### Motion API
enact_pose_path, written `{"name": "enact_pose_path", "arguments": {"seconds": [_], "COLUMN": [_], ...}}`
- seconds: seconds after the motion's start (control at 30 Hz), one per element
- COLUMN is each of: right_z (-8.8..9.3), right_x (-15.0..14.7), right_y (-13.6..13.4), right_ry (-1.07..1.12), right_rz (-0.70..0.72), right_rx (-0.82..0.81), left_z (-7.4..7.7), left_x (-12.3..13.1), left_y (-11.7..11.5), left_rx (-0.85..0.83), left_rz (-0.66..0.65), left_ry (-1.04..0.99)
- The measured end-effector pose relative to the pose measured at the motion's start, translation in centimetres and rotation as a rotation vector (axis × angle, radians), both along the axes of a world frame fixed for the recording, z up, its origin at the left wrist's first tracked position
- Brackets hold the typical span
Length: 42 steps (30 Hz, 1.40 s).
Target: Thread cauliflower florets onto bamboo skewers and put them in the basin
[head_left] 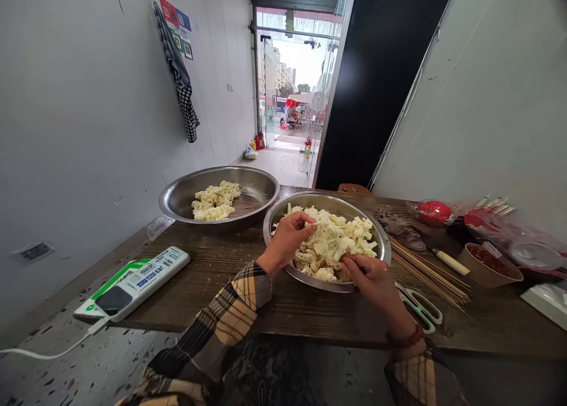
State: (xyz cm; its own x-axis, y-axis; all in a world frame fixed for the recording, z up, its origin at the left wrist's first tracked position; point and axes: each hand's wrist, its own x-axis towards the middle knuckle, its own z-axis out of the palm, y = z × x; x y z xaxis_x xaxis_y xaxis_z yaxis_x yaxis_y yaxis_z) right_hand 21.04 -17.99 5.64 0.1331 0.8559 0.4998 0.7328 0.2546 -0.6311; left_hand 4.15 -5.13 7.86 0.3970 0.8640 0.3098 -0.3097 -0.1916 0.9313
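Over the nearer steel bowl, which is heaped with cauliflower florets, both hands are at work. My left hand is closed, thumb and forefinger pinched at a small bit of cauliflower by their tips. My right hand is closed too, its fingers gripping the lower edge of a larger cauliflower piece that sits between the hands. Part of the right fingers is hidden behind that piece. To the right of the bowl lie a bundle of thin bamboo skewers and white-and-green scissors.
A wider steel bowl at the back left holds skewered cauliflower. At the left lies a white device with a cable. A knife, a paper tub of red sauce and plastic-wrapped items crowd the right side.
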Motion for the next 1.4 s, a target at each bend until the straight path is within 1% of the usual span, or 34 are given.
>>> {"name": "enact_pose_path", "arguments": {"seconds": [0.07, 0.23, 0.4, 0.57, 0.63, 0.77, 0.9, 1.07, 1.13, 1.27, 1.4], "right_z": [0.1, 0.4, -0.1, -0.4, -0.3, -0.2, -0.2, -0.2, -0.1, 0.0, 0.1], "right_x": [-0.1, -0.2, 0.1, 0.2, 0.0, -0.3, -0.4, -0.3, -0.4, -0.9, -1.6], "right_y": [0.0, -0.1, -0.1, -0.2, -0.2, -0.2, -0.1, -0.2, -0.2, -0.1, 0.1], "right_ry": [0.017, 0.042, 0.091, 0.091, 0.085, 0.059, 0.002, 0.007, 0.015, 0.001, 0.024], "right_rz": [0.008, 0.021, 0.044, 0.036, 0.025, -0.001, -0.018, 0.05, 0.05, 0.032, 0.022], "right_rx": [-0.003, -0.021, -0.052, -0.062, -0.057, -0.045, -0.026, -0.016, -0.028, -0.075, -0.052], "left_z": [0.0, 0.1, 0.3, 0.5, 0.4, 0.1, -0.2, 0.0, 0.2, 0.4, 0.5], "left_x": [0.1, 0.3, 0.2, -0.1, -0.1, 0.4, 0.7, 0.4, 0.3, 0.4, 0.4], "left_y": [-0.2, -0.6, -0.9, -1.4, -1.5, -1.4, -1.2, -1.1, -1.1, -1.2, -1.4], "left_rx": [0.005, -0.006, -0.008, -0.172, -0.212, -0.237, -0.252, -0.314, -0.347, -0.365, -0.355], "left_rz": [-0.027, -0.038, -0.079, -0.22, -0.236, -0.246, -0.229, -0.156, -0.142, -0.182, -0.225], "left_ry": [0.009, 0.024, 0.001, -0.144, -0.155, -0.115, -0.143, -0.216, -0.246, -0.305, -0.34]}}
